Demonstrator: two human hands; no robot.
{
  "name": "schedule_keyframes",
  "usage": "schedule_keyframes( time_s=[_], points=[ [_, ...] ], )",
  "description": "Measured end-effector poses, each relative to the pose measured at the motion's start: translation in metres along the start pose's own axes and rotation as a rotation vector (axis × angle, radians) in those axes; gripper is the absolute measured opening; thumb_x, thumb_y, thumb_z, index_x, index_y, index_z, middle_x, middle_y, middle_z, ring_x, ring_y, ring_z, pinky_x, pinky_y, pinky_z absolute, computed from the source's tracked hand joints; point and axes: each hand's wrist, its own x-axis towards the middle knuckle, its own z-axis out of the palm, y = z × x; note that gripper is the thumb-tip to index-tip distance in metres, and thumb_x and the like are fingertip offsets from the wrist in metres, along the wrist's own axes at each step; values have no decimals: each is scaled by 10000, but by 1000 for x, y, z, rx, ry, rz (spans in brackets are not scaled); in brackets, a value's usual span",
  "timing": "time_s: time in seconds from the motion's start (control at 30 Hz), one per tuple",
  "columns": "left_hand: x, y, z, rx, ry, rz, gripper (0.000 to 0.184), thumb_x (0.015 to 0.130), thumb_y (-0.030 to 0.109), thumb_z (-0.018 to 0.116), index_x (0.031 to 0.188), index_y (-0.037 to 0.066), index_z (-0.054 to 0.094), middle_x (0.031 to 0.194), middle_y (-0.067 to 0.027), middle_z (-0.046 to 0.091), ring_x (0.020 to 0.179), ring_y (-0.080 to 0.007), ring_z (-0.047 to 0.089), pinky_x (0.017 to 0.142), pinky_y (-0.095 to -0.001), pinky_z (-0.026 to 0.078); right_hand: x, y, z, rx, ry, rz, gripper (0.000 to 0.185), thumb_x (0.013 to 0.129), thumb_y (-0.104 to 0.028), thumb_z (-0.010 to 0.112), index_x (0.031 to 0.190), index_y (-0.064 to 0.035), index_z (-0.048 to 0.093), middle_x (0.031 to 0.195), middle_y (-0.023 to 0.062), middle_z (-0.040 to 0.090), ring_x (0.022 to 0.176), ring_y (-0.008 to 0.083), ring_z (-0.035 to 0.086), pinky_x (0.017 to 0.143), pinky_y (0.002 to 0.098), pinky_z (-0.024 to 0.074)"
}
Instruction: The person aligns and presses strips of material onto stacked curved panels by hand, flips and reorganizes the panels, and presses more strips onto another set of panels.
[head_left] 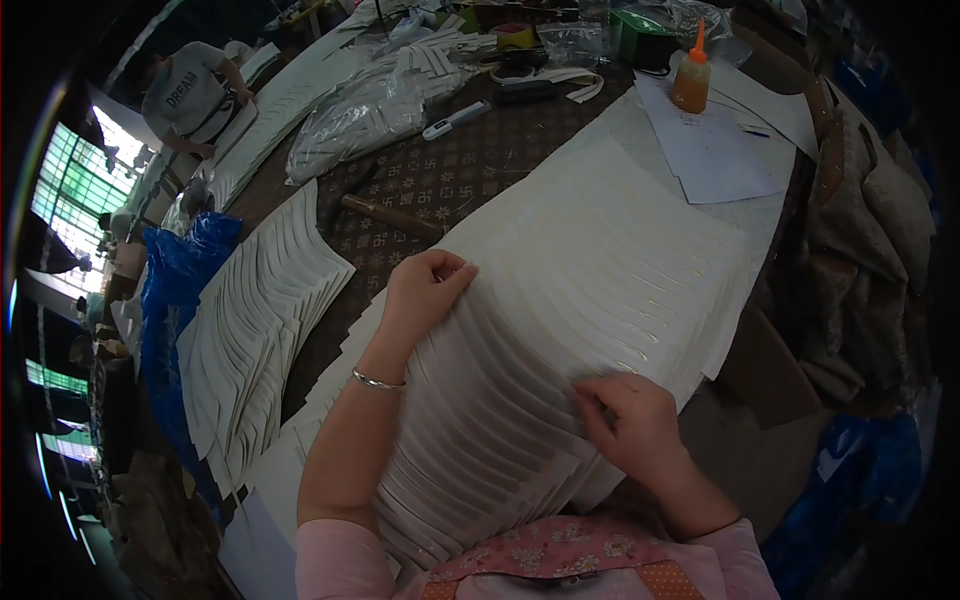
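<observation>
A wide fan of overlapping white strips (pixel 480 430) covers the table in front of me. My left hand (pixel 428 288), a bracelet on its wrist, pinches the upper end of a white strip at the fan's edge. Lower right, my right hand (pixel 632 415) has its fingers pinched together at the strip's other end; blur partly hides its fingertips. Beyond both hands lie layered pale sheets (pixel 590 225), with shiny yellowish glue lines (pixel 645 310) near their right ends.
A glue bottle (pixel 692 80) with an orange nozzle stands on white paper (pixel 715 155). Another stack of curved strips (pixel 260 300) lies left, near a wooden handle (pixel 392 216). A box cutter (pixel 457 120) lies farther back. Another person (pixel 190 95) works at the far left.
</observation>
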Motion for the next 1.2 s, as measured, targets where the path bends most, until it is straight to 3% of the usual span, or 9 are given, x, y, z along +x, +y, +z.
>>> schedule_keyframes(
  time_s=[0.63, 0.73, 0.8, 0.83, 0.9, 0.93, 1.0, 1.2],
  points=[
    [0, 0, 10, 124, 100, 36, 209, 835, 232, 787, 920, 64, 695, 722, 42, 588, 677, -58, 514, 638, -238, 448, 1, 2, 5, -85, 32, -33, 101, 811, -149, 733, 899, -112, 702, 747, 62, 626, 707, 273, 633, 578, 398, 512],
    [-7, -6, 11, 78, 143, 78, 183, 861, 204, 759, 953, 70, 675, 787, 28, 601, 677, -57, 508, 634, -233, 442, 1, 1, 4, -84, 31, -32, 106, 810, -151, 734, 903, -112, 702, 749, 61, 627, 711, 273, 634, 582, 396, 515],
    [-18, -7, 12, 135, 121, 159, 221, 866, 206, 725, 1028, 74, 653, 995, -76, 654, 779, -194, 608, 712, -325, 497, 1, 1, 3, -87, 26, -27, 110, 808, -151, 735, 906, -112, 703, 751, 61, 628, 714, 274, 635, 584, 395, 516],
    [-25, -8, 13, 136, 117, 160, 221, 866, 206, 725, 1028, 74, 653, 995, -76, 654, 779, -194, 608, 712, -325, 497, 1, 1, 3, -90, 21, -34, 113, 808, -151, 735, 909, -112, 704, 754, 61, 628, 717, 273, 636, 587, 393, 518],
    [-40, -10, 17, 190, 130, 424, 259, 853, 179, 723, 1086, 87, 656, 1195, -104, 613, 1004, -279, 605, 853, -379, 481, 1, 2, 2, -94, 15, -35, 115, 809, -151, 735, 913, -112, 704, 757, 60, 629, 720, 273, 636, 589, 391, 519],
    [-46, -11, 20, 189, 124, 424, 259, 853, 179, 723, 1086, 87, 656, 1195, -104, 613, 1004, -279, 605, 853, -379, 481, 1, 1, 2, -90, 18, -39, 115, 810, -152, 734, 914, -112, 706, 760, 60, 629, 723, 272, 637, 591, 389, 520],
    [-59, -12, 25, 363, 176, 572, 325, 832, 176, 735, 1136, 94, 653, 1286, -99, 588, 1196, -340, 531, 972, -448, 420, 1, 1, 2, -87, 22, -39, 115, 811, -152, 733, 916, -112, 707, 763, 59, 630, 726, 271, 638, 593, 388, 522],
    [-98, 10, 25, 466, -47, 668, 376, 822, 132, 717, 1190, 105, 649, 1304, -88, 589, 1263, -304, 529, 1000, -458, 397, 1, 1, 1, -105, 22, -41, 114, 811, -153, 735, 914, -113, 710, 778, 58, 635, 735, 268, 642, 603, 385, 530]
  ],
)
